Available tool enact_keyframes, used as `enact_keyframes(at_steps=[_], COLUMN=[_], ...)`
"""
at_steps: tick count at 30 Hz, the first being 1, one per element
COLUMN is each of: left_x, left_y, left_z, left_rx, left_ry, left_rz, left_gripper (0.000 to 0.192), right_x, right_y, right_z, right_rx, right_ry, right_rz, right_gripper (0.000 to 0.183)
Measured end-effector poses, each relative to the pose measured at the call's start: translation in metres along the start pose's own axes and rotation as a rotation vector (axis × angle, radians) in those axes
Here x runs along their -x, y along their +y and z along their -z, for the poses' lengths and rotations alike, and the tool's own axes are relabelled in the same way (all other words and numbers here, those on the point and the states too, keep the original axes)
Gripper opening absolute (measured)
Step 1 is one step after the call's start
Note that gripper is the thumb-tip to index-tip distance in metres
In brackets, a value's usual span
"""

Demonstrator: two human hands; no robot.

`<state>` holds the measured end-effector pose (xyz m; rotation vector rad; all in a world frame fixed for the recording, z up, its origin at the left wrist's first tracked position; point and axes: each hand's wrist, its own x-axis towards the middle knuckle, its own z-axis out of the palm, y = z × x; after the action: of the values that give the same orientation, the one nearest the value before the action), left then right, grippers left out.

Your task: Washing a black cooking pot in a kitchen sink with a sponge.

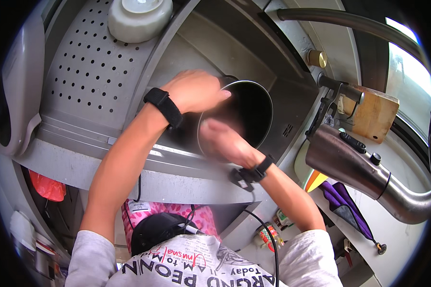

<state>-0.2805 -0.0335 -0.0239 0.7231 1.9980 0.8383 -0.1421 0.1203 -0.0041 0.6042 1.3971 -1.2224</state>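
A dark, deep pot [255, 118] with a thin bright rim leans in the stainless steel sink [190, 46], its mouth tilted up towards me. My left hand [197, 89] grips the far left side of the pot, with the thumb over its rim and the other fingers hidden. Inside the mouth, at the near left, my right hand [226, 140] is blurred by motion, fingers curled near the wall. Whether it holds something is too blurred to tell. A black strap [163, 106] circles my left wrist, and a black band with a small device [249, 174] is on the right.
A white bowl [140, 21] lies upside down on the perforated steel drainboard [93, 64] at left. A metal pull-out faucet [344, 161] reaches in from the right. Behind it are a wooden cutting board [375, 113] and a purple cloth [344, 204]. A black cable [269, 233] hangs before me.
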Motion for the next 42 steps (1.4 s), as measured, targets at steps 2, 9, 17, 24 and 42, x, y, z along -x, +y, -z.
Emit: enact_keyframes(at_steps=[2,9,17,24,42], left_x=[-0.001,-0.005,-0.002,-0.008,-0.011], left_y=[-0.008,0.005,-0.01,-0.009,0.012], left_z=[-0.006,0.002,-0.001,-0.015,-0.015], left_rx=[0.015,0.159,-0.012,-0.176,-0.134], left_ry=[-0.014,-0.135,0.014,0.134,0.035], left_rz=[-0.017,0.043,0.032,-0.087,-0.11], left_gripper=[0.056,0.09,0.075,0.025,0.023], right_x=[-0.011,-0.044,-0.001,0.017,-0.129], right_y=[-0.022,-0.029,-0.019,0.066,0.046], right_z=[-0.019,0.013,-0.014,0.03,0.084], right_rx=[-0.67,-1.1,-0.031,1.368,-0.553], right_ry=[0.191,0.456,0.197,0.252,0.777], right_rz=[0.143,0.636,0.209,-0.042,0.674], right_gripper=[0.014,0.022,0.019,0.029,0.018])
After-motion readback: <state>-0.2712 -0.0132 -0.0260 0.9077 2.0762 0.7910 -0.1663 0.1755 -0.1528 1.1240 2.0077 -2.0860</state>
